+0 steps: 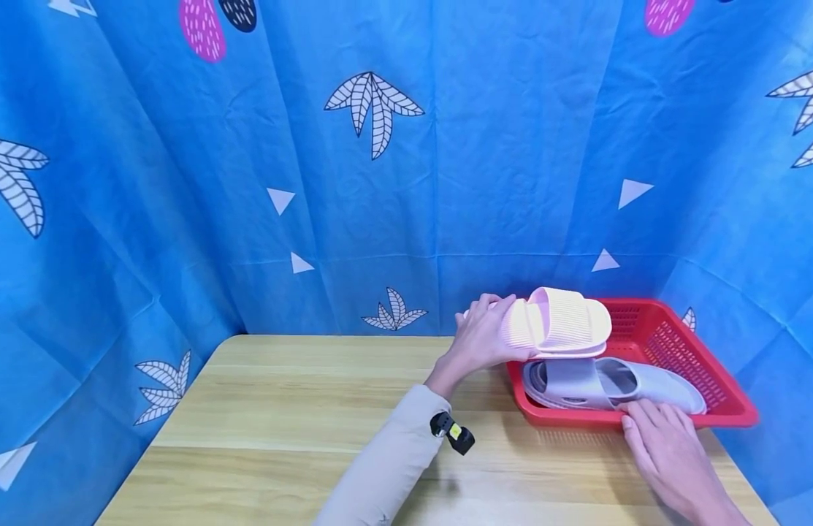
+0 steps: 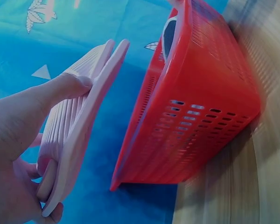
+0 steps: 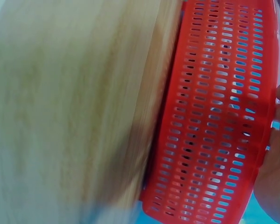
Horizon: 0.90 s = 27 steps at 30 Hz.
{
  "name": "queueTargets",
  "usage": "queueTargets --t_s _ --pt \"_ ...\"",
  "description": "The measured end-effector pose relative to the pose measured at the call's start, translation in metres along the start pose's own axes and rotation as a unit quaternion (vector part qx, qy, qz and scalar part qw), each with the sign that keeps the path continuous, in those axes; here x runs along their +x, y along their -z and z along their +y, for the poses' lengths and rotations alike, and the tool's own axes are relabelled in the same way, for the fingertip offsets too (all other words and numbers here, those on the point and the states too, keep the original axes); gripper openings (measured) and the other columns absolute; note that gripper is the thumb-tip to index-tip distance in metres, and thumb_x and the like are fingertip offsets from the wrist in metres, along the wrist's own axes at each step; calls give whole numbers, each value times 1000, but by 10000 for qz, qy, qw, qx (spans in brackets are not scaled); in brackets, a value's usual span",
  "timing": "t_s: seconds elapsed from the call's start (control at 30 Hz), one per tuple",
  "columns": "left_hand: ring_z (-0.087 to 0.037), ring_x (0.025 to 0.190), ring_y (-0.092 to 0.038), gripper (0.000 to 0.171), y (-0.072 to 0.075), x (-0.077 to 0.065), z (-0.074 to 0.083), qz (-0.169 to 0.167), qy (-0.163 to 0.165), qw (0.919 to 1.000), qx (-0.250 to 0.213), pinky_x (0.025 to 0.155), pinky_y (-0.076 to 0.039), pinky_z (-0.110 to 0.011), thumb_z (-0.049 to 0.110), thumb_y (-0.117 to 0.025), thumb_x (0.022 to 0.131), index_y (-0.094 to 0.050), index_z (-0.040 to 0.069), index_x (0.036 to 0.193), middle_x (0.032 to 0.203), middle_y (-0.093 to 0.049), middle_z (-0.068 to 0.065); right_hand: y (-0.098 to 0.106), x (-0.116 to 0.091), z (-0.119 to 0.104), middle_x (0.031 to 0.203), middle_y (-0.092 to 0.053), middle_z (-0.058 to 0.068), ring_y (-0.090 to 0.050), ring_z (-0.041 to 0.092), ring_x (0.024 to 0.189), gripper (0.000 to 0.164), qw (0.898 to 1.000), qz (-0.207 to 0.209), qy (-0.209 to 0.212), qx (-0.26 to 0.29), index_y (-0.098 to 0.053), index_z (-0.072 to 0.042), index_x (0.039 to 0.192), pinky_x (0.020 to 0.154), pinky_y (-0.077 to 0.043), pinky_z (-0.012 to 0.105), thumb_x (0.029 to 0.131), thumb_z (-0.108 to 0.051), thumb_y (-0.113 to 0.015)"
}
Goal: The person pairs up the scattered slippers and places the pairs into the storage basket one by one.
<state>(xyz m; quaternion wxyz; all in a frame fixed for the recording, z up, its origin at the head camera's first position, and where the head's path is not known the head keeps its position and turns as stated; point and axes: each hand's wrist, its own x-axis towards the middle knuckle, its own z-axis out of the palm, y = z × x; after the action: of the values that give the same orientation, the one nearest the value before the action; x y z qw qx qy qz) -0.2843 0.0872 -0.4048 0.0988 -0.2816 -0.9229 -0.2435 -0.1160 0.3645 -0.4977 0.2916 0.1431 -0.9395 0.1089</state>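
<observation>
My left hand (image 1: 481, 332) grips a pair of pale pink slippers (image 1: 567, 321), stacked sole on sole, with ribbed straps and insoles. It holds them up over the left end of a red plastic basket (image 1: 728, 383). In the left wrist view the thumb presses on the ribbed side of the pink slippers (image 2: 74, 121), while other fingers wrap behind them. My right hand (image 1: 672, 446) holds the basket's front rim, its fingertips over the edge. Pale grey slippers (image 1: 662, 387) lie inside the basket along its front wall, partly behind the pink pair.
The basket stands at the right end of a light wooden table (image 1: 301, 409), its slotted wall (image 3: 210, 112) facing me. A blue patterned curtain (image 1: 511, 146) hangs behind the table and along both sides. A black band (image 1: 452, 432) is around the left sleeve.
</observation>
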Motion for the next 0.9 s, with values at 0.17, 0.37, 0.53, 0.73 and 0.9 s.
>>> queueTargets --t_s 0.17,0.37,0.53,0.73,0.9 --pt "-17 128 -46 99 -9 11 8 -71 60 9999 -56 95 -44 -46 68 -80 72 -47 25 155 142 -54 0 1 0 -1 104 -66 13 -52 33 98 19 10000 54 -11 -11 -66 -3 111 91 -33 53 93 -9 -63" --pt "-15 129 -46 97 -24 23 17 -201 154 9996 -84 94 -43 -46 71 -79 72 -49 26 153 143 -55 3 0 0 -3 103 -66 10 -52 32 97 18 10000 20 -67 22 -66 -4 110 91 -33 52 93 -9 -64" --pt "-13 129 -44 98 -37 29 26 -311 173 9993 80 98 -44 -50 72 -79 71 -49 28 153 142 -55 6 0 -1 -5 103 -66 11 -53 33 97 18 9999 -12 -110 -39 -67 -3 110 91 -33 53 93 -9 -64" --pt "-12 126 -46 99 -50 38 35 -435 283 9982 285 102 -44 -54 72 -80 70 -49 29 153 140 -56 6 1 0 -6 104 -66 11 -52 33 98 19 9999 5 -99 -17 -66 -3 111 91 -33 52 94 -9 -63" --pt "-11 122 -47 97 -60 43 35 -397 372 9979 339 100 -46 -53 73 -80 70 -52 28 151 135 -58 8 0 1 -5 101 -65 9 -52 32 96 18 10000 78 -19 -12 -66 -3 109 90 -33 51 91 -7 -64"
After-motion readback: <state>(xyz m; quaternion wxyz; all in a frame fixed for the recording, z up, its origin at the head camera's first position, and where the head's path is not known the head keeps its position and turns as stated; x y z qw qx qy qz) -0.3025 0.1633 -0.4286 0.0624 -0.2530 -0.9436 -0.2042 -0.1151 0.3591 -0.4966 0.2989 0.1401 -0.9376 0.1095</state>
